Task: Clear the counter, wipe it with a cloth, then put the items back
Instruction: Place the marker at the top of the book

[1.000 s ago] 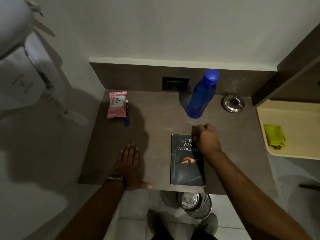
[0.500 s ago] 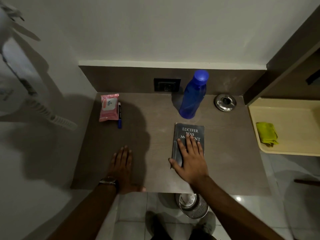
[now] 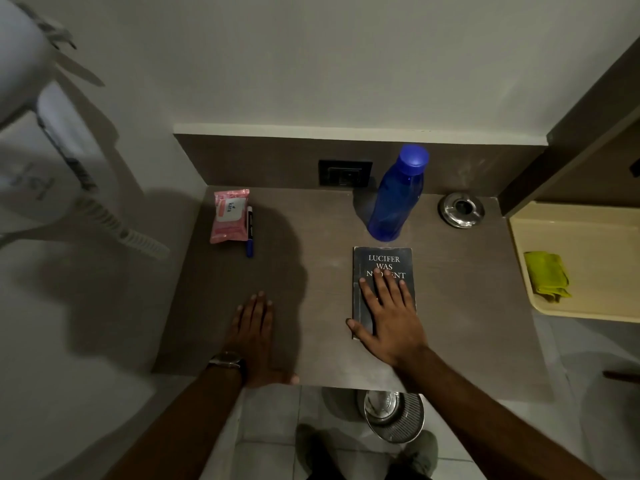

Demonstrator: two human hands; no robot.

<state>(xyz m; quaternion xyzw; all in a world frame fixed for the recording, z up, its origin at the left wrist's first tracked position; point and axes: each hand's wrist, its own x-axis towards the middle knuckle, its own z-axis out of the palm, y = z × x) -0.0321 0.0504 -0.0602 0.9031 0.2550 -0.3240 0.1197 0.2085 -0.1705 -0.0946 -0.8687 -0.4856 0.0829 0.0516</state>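
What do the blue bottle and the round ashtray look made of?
The blue bottle looks like translucent plastic: light passes through its tinted body, under an opaque cap. The ashtray looks like polished metal, probably steel, judging by its mirror-like silver glints.

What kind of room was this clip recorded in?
Probably a hotel room. A wall-mounted hair dryer with a coiled cord hangs beside a small built-in counter, which holds a metal ashtray; a small waste bin stands below on tiled floor.

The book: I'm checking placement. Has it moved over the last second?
Yes. The book slid back from the counter's front edge toward the blue bottle, right hand flat on it.
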